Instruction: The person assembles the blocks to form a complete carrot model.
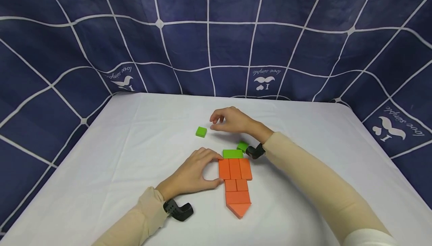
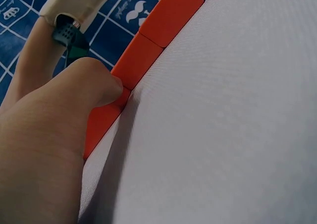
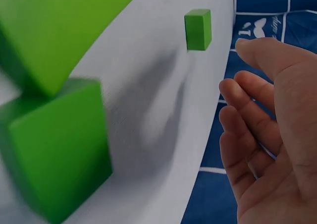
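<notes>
On the white tabletop, flat orange blocks (image 1: 235, 169) lie edge to edge with a pointed orange block (image 1: 239, 209) at the near end. My left hand (image 1: 194, 171) holds the left orange block (image 1: 224, 169) of the wide row, fingertips at its far corner and thumb at its near corner. The thumb covers part of the orange edge in the left wrist view. A long green block (image 1: 232, 154) lies against the row's far side. My right hand (image 1: 233, 120) holds nothing, its fingers loosely bent, just right of a small green block (image 1: 201, 132).
Another small green block (image 1: 242, 146) lies beside the long green one, close to the black wrist camera (image 1: 255, 151) on my right arm. A dark blue curtain (image 1: 229, 43) with white grid lines hangs behind and around the white table (image 1: 152, 126).
</notes>
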The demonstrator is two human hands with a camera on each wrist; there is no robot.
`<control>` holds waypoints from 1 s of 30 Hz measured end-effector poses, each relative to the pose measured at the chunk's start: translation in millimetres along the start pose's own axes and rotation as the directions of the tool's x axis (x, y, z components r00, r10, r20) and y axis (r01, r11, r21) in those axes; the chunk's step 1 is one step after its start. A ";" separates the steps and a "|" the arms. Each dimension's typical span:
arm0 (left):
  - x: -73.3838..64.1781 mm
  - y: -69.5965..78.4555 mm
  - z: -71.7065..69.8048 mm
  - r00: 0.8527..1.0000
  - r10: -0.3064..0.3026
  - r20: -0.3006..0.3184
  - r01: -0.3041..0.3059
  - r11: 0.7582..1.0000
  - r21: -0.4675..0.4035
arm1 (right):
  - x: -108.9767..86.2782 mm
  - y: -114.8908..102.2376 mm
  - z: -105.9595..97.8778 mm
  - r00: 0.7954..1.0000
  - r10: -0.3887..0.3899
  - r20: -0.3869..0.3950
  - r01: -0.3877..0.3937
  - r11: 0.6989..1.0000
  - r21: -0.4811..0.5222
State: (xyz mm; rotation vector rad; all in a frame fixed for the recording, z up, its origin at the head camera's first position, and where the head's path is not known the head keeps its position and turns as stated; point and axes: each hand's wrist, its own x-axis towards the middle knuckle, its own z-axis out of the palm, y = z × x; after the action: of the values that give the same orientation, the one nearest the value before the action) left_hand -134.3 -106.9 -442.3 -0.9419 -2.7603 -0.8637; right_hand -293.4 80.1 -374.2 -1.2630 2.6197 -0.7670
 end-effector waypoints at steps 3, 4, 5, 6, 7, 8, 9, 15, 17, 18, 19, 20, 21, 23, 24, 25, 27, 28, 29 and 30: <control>-0.7 0.7 -0.4 1.000 0.004 -0.005 -0.004 1.000 0.004 | 4.9 -3.3 4.4 1.000 0.005 0.012 -0.004 1.000 -0.010; -0.9 0.5 -0.2 1.000 0.004 -0.006 -0.004 1.000 0.006 | 6.6 -4.5 6.0 1.000 0.007 0.019 -0.007 1.000 -0.015; -1.1 0.2 0.0 1.000 0.003 -0.007 -0.003 1.000 0.007 | 8.3 -5.7 7.8 1.000 0.010 0.026 -0.010 1.000 -0.022; -1.4 0.2 0.2 1.000 0.003 -0.007 -0.003 1.000 0.006 | 9.8 -7.0 9.6 0.999 0.015 0.036 -0.014 0.999 -0.031; -1.6 0.2 0.4 1.000 0.004 -0.007 -0.004 1.000 0.006 | 11.4 -8.2 11.4 0.999 0.018 0.047 -0.016 0.999 -0.043; -1.7 -0.1 0.7 1.000 0.004 -0.005 -0.004 1.000 0.006 | 12.8 -9.8 13.0 0.998 0.024 0.060 -0.021 0.998 -0.051; -1.8 -0.2 1.0 1.000 0.004 -0.003 -0.004 1.000 0.005 | 14.4 -11.1 14.7 0.997 0.029 0.072 -0.024 0.998 -0.064; 1.0 -0.7 0.1 1.000 0.019 -0.006 -0.019 1.000 0.007 | 21.0 -21.4 17.4 0.990 0.061 0.124 -0.043 0.989 -0.142; 2.9 -1.1 -1.4 1.000 0.028 -0.010 -0.028 1.000 0.010 | 23.0 -24.5 15.3 0.988 0.079 0.133 -0.057 0.985 -0.162; 4.0 -1.4 -2.3 0.999 0.033 -0.013 -0.032 0.999 0.014 | 24.0 -25.8 13.9 0.987 0.089 0.135 -0.066 0.984 -0.167; 5.0 -1.8 -3.3 0.999 0.037 -0.014 -0.037 0.999 0.017 | 25.1 -27.2 12.8 0.986 0.100 0.134 -0.077 0.982 -0.172; 5.6 -1.8 -4.4 0.999 0.039 -0.015 -0.038 0.999 0.019 | 26.3 -28.1 12.0 0.985 0.110 0.135 -0.085 0.981 -0.175; 5.8 -2.1 -5.2 0.999 0.039 -0.015 -0.039 0.999 0.019 | 27.3 -29.1 11.6 0.983 0.118 0.139 -0.093 0.980 -0.177; 5.2 -2.6 -5.8 0.999 0.035 -0.017 -0.034 0.999 0.018 | 28.8 -30.8 12.0 0.981 0.132 0.144 -0.106 0.978 -0.178; 4.7 -2.7 -5.8 0.999 0.033 -0.017 -0.033 0.999 0.016 | 29.2 -31.6 12.6 0.980 0.136 0.145 -0.110 0.978 -0.178; 4.2 -2.7 -5.4 0.999 0.031 -0.017 -0.031 0.999 0.012 | 29.4 -32.0 13.4 0.980 0.139 0.143 -0.112 0.977 -0.179; 2.7 -2.7 -3.8 1.000 0.026 -0.014 -0.026 1.000 0.002 | 28.8 -32.0 14.5 0.980 0.140 0.140 -0.115 0.979 -0.171; 1.7 -2.5 -2.8 1.000 0.024 -0.012 -0.024 1.000 -0.001 | 27.9 -31.6 14.9 0.981 0.139 0.137 -0.116 0.980 -0.162; 0.3 -2.3 -1.8 1.000 0.019 -0.008 -0.020 1.000 -0.005 | 26.8 -31.2 15.3 0.982 0.134 0.135 -0.113 0.982 -0.152; -1.2 -2.0 -0.7 1.000 0.014 -0.003 -0.014 1.000 -0.009 | 25.3 -30.5 15.8 0.982 0.128 0.135 -0.109 0.984 -0.140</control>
State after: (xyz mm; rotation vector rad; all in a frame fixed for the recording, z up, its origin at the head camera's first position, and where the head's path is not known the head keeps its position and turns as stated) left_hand -134.6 -109.2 -443.0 -0.9591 -2.7462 -0.8762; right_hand -283.2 38.8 -370.1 -1.1331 2.6364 -0.4712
